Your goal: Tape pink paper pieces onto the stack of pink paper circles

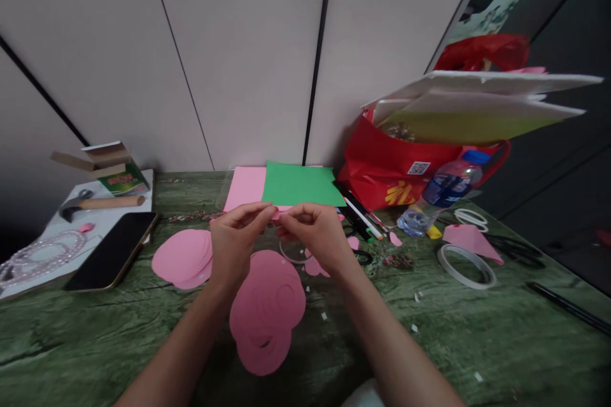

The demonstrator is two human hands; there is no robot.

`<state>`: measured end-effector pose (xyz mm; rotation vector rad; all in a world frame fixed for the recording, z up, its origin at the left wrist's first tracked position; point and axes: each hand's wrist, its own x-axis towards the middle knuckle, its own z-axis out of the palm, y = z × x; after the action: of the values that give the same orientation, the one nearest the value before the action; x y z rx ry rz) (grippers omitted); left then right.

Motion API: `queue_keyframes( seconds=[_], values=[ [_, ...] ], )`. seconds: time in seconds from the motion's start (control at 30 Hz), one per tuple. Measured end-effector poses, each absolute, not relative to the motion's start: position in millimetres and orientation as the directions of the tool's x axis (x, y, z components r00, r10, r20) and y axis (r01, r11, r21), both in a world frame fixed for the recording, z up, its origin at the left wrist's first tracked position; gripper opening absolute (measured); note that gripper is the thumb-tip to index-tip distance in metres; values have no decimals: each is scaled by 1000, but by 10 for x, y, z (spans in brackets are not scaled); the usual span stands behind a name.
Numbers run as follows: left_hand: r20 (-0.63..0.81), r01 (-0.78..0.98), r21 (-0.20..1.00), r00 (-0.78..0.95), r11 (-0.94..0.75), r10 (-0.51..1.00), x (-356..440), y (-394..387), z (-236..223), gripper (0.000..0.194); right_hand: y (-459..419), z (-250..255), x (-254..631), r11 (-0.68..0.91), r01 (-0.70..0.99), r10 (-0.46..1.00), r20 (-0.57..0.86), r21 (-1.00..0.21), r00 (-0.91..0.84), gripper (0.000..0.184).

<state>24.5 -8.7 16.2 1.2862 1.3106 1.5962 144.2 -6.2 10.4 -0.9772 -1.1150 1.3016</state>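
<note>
Both my hands meet above the middle of the table, fingertips close together. My left hand pinches one side of a small piece of pink paper; my right hand pinches its other side. The fingers hide most of the piece, so its shape is unclear. Beneath the hands lie overlapping pink paper rounds, some with curved cuts. To the left of my left hand is another stack of pink paper rounds. Small pink paper cutouts lie partly behind my right wrist.
Green paper and pink paper lie at the back. On the right are a red bag, a water bottle, a tape roll and pens. A phone, hammer and opened box are left.
</note>
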Motion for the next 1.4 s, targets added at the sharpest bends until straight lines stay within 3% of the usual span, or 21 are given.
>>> queue_keyframes(
  seconds=[0.5,0.8,0.93,1.13,1.4],
  values=[
    [325,134,944,-232,-301,917,237,-102,162,8,-112,128,1401,229,-145,973,227,-963,26,14],
    [391,210,912,-187,-352,901,237,-120,145,8,-121,104,1422,354,145,928,366,-924,64,9],
    [490,292,851,-139,-438,860,230,-109,103,7,-119,96,1427,399,291,899,433,-870,61,11],
    [626,384,729,-41,-566,778,196,-72,36,7,-104,91,1414,432,359,875,481,-827,55,14],
    [610,492,692,-6,-528,793,182,-39,-20,9,-75,54,1426,400,543,872,490,-738,24,16]
  ],
)
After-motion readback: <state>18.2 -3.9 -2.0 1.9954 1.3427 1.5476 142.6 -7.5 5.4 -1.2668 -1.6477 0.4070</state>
